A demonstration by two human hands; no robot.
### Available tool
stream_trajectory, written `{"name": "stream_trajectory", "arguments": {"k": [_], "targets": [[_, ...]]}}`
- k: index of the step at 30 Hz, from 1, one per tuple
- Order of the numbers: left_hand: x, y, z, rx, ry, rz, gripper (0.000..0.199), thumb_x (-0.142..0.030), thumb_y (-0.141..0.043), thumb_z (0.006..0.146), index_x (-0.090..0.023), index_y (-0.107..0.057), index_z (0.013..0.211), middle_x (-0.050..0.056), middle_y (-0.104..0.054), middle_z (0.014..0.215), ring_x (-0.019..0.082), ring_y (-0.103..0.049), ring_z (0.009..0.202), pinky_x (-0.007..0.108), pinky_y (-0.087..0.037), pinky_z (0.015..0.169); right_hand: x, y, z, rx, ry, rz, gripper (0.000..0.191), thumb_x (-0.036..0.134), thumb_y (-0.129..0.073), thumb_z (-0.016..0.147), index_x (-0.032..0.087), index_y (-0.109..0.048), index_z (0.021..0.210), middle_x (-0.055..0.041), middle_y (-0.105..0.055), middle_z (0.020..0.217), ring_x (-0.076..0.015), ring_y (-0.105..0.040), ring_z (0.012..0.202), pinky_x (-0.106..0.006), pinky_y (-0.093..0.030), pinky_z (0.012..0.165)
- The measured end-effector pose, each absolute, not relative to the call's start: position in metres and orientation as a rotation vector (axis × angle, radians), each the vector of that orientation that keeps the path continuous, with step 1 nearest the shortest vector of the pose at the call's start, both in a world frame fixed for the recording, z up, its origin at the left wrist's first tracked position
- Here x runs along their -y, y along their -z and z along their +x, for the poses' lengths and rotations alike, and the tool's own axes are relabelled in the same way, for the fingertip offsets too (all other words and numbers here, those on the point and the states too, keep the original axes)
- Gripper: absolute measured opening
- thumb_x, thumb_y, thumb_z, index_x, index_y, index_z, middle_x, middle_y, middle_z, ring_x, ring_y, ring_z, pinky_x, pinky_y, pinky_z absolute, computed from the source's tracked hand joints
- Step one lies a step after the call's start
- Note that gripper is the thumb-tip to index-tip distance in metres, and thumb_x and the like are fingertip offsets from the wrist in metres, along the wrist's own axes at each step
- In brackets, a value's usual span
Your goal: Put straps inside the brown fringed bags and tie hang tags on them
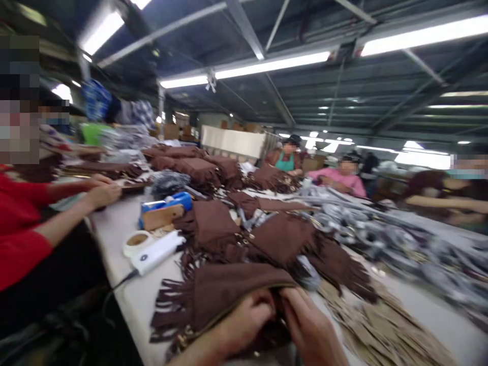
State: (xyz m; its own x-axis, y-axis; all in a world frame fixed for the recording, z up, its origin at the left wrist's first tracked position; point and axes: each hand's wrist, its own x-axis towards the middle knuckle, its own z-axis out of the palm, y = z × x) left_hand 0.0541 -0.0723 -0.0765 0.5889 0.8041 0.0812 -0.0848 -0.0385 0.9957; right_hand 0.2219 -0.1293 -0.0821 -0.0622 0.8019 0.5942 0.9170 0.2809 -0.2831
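A brown fringed bag (224, 284) lies on the table right in front of me, its zippered opening turned toward me. My left hand (247, 317) is closed at that opening, fingers curled at the edge, partly inside. At the opening's right end, my right hand (308, 320) grips the brown edge between thumb and fingers. Fringe strips hang off the bag's left side, and metal fittings (185, 338) show at its lower left corner. Just beyond lie more brown fringed bags (280, 236), one overlapping another.
Left of the bags are a white corded device (158, 254), a tape roll (137, 243) and a blue tape dispenser (163, 208). Tan fringed pieces (389, 325) and grey wrapped straps (366, 223) lie to the right. A person in a red sleeve (23, 229) works at left; several others sit beyond.
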Motion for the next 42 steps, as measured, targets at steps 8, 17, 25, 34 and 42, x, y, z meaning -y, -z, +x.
{"name": "stream_trajectory", "arguments": {"k": [8,17,25,34,42], "targets": [[0.068,0.083,0.073,-0.505,-0.655,1.081,0.018,-0.033,-0.053,0.065,-0.016,-0.056,0.070,0.007,-0.065,0.081,0.016,-0.057,0.071,0.025,-0.033,0.054,0.121,0.062,0.225,1.179,-0.918,-1.280,0.031,0.049,-0.069,0.079,0.020,-0.057,0.075,0.0044,-0.056,0.061,-0.0108,-0.051,0.054,-0.022,-0.042,0.052],[0.068,0.096,0.082,-0.665,-0.642,1.205,0.022,-0.039,-0.059,0.073,-0.016,-0.059,0.071,-0.001,-0.057,0.065,0.013,-0.049,0.060,0.024,-0.038,0.056,0.118,0.071,0.231,0.930,-1.063,-1.170,0.042,0.057,-0.076,0.071,0.017,-0.062,0.079,0.0014,-0.067,0.072,-0.0087,-0.057,0.057,-0.022,-0.050,0.057],[0.072,0.100,0.094,-0.642,-0.584,1.240,0.029,-0.043,-0.065,0.067,-0.019,-0.049,0.073,-0.003,-0.056,0.061,0.009,-0.045,0.050,0.022,-0.034,0.049,0.114,0.082,0.220,0.700,-0.949,-1.086,0.046,0.061,-0.076,0.068,0.019,-0.063,0.080,0.0024,-0.066,0.067,-0.0085,-0.056,0.055,-0.019,-0.046,0.052],[0.092,0.094,0.100,-0.556,-0.635,1.552,0.018,-0.012,-0.059,0.058,-0.014,-0.065,0.075,-0.001,-0.056,0.067,0.014,-0.047,0.065,0.025,-0.033,0.059,0.112,0.092,0.216,0.761,-0.787,-1.200,0.043,0.063,-0.061,0.081,0.020,-0.062,0.080,0.0008,-0.065,0.074,-0.0125,-0.057,0.064,-0.024,-0.047,0.062],[0.107,0.093,0.108,-0.590,-0.836,1.879,0.014,-0.011,-0.052,0.077,-0.017,-0.065,0.074,0.006,-0.065,0.078,0.022,-0.057,0.077,0.028,-0.041,0.072,0.112,0.084,0.210,0.868,-0.714,-1.259,0.041,0.062,-0.055,0.084,0.021,-0.061,0.078,-0.0001,-0.065,0.072,-0.0150,-0.059,0.064,-0.027,-0.047,0.065]]}}
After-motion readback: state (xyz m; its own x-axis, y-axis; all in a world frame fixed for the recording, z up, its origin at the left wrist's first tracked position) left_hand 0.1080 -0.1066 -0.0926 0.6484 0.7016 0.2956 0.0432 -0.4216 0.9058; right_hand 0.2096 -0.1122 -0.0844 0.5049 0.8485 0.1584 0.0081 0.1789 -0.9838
